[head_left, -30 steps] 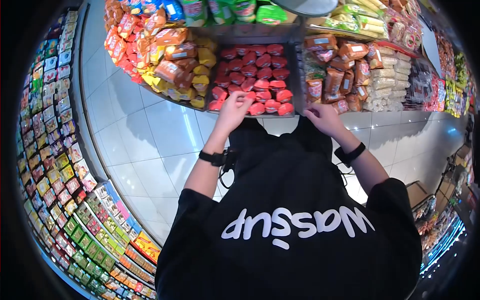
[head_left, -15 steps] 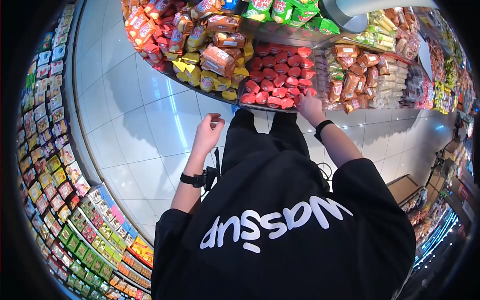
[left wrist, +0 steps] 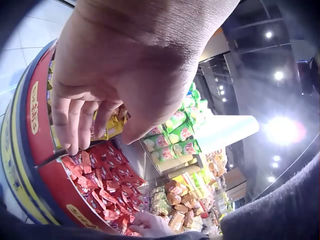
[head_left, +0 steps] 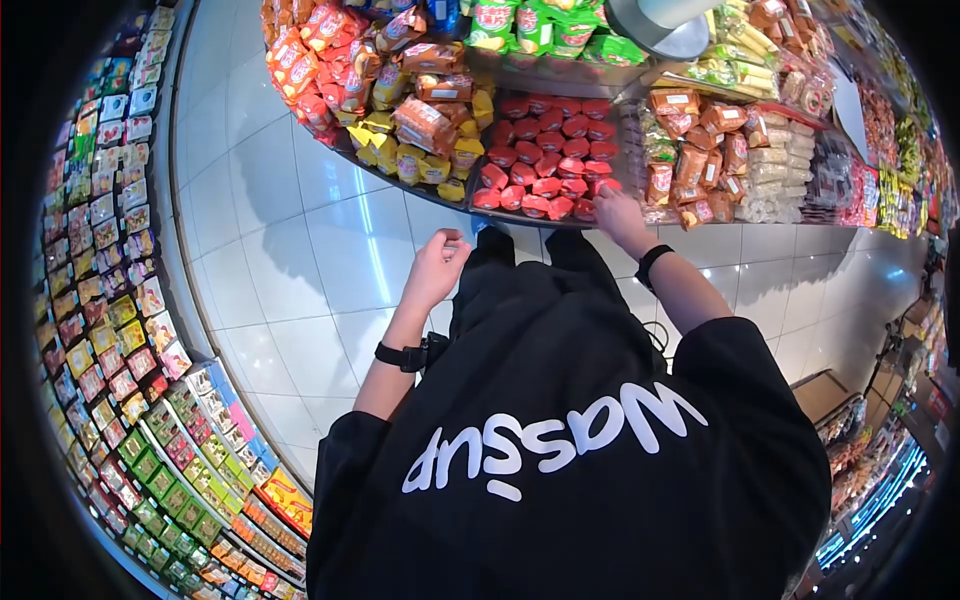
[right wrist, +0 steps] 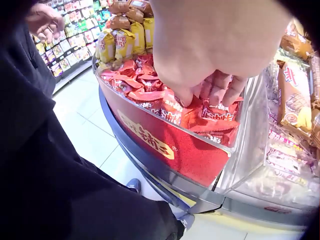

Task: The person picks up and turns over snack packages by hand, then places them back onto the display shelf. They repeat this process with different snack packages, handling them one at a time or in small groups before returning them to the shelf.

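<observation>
Red snack packets [head_left: 545, 165] stand in rows in a shallow bin with a red front panel [right wrist: 165, 145]. At the bin's front right corner, my right hand [head_left: 622, 218] reaches in from above. In the right wrist view its thumb and curled fingers pinch the top of a red packet [right wrist: 192, 114], which sits among the others. My left hand [head_left: 437, 265] hangs before the bin's front left edge, over the floor, its fingers loosely bent and holding nothing. The left wrist view shows those fingers [left wrist: 75, 120] pointing down.
Yellow packets [head_left: 420, 165] fill the section left of the red ones. Brown packets [head_left: 700, 150] lie to the right behind a clear divider. Green bags [head_left: 550, 30] and a pale post [head_left: 665, 15] stand behind. A stocked shelf [head_left: 100, 330] runs along the left.
My left hand has drawn back from the red packets to in front of the bin. My right hand has gone from the bin's outer edge onto the packets at its right corner.
</observation>
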The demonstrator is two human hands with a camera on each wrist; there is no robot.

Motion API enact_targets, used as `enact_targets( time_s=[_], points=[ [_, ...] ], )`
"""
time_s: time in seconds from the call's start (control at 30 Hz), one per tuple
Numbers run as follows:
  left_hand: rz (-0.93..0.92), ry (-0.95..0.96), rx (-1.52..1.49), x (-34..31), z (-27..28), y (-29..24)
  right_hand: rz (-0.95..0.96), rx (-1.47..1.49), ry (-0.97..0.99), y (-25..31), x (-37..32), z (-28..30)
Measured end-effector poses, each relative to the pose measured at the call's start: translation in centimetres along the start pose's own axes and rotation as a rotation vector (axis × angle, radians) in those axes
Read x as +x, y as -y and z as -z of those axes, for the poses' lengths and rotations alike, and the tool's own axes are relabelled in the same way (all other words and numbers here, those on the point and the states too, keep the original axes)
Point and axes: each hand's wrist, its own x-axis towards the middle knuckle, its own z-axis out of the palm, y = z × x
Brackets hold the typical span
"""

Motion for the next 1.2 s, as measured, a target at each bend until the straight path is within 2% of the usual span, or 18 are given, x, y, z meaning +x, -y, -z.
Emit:
enact_targets(
  time_s=[0.07,0.13,0.17,0.27,0.3,0.4,0.43,0.5,0.57,0.6,0.67,0.7,0.8,0.9,1.0,1.03,1.2],
  points=[
    [-0.02,-0.008,-0.001,0.3,-1.6,-1.2,0.044,0.059,-0.048,-0.7,0.0,0.5],
    [-0.036,-0.003,0.003,0.3,-3.3,-3.1,0.059,0.172,-0.133,-0.4,-0.4,3.1],
    [-0.021,0.023,-0.008,0.4,-4.1,-4.2,0.131,0.221,-0.221,-0.6,-0.6,4.9],
    [-0.174,0.04,0.053,1.5,-7.0,-5.4,0.167,0.338,-0.086,-1.5,-1.8,8.9],
    [-0.216,0.07,0.101,1.5,-7.4,-7.1,0.236,0.404,-0.155,-2.1,-2.2,9.7],
    [-0.526,-0.028,0.245,2.7,-9.4,-9.2,0.315,0.649,-0.172,-2.0,-2.4,13.4],
    [-0.533,0.066,0.176,2.8,-9.5,-10.7,0.315,0.802,-0.123,-1.4,-2.3,15.0],
    [-0.395,0.166,0.083,3.3,-10.0,-11.8,0.272,0.968,-0.071,-0.2,-1.6,17.0],
    [-0.252,0.255,-0.016,3.4,-9.5,-12.6,0.229,1.195,-0.002,0.2,-0.7,16.5],
    [-0.224,0.232,-0.102,3.5,-9.3,-11.9,0.186,1.242,0.034,0.0,0.0,16.5],
    [-0.175,0.186,-0.271,4.3,-8.5,-10.0,-0.013,1.254,0.006,-1.0,1.1,14.2],
    [-0.177,0.171,-0.298,4.1,-7.4,-9.8,-0.1,1.095,-0.004,-2.3,2.2,11.3],
    [-0.069,0.174,-0.37,2.7,-3.4,-9.5,-0.278,0.461,0.148,-3.1,2.1,6.2],
    [-0.066,0.125,-0.425,2.7,-0.1,-6.0,-0.334,0.227,0.195,-0.9,1.2,3.4],
    [-0.043,0.107,-0.448,2.9,3.4,-4.3,-0.401,0.097,0.088,1.8,1.6,2.0],
    [-0.033,0.123,-0.452,3.0,4.7,-4.2,-0.487,0.146,0.146,2.7,2.1,2.3],
    [-0.077,0.151,-0.376,4.6,9.6,-3.0,-0.605,0.015,0.006,3.9,2.1,-1.1]
  ],
)
